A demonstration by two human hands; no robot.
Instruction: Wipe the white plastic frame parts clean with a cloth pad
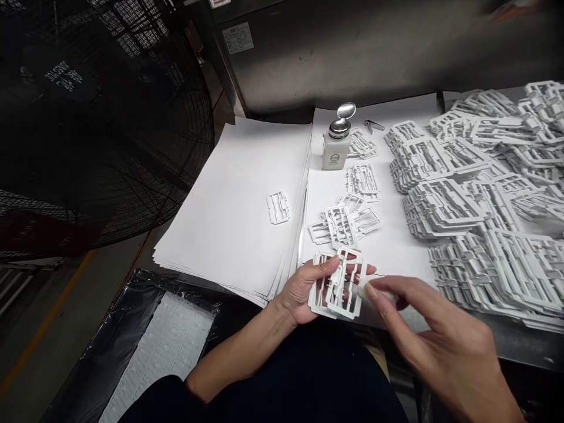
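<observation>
My left hand (304, 288) is closed on white plastic sprue frames (346, 285), at least two overlapping, with the thumb pressed on their face. In my right hand (445, 341), thumb and forefinger pinch a small white wad (365, 288), perhaps cloth or cotton. The wad is at the right edge of the front frame; whether it touches is hard to tell. Just beyond my hands lies a loose heap of similar frames (341, 226) on white paper. One single frame (278, 208) lies apart on the left paper stack.
Beyond the heap stand a pump dispenser bottle (335, 154) with its metal lid up and a small nail clipper (373, 126). Large piles of frames (449, 200) fill the right side. At left are a stack of white paper (238, 176), a big fan (88, 106) and a black-lined box (132, 305).
</observation>
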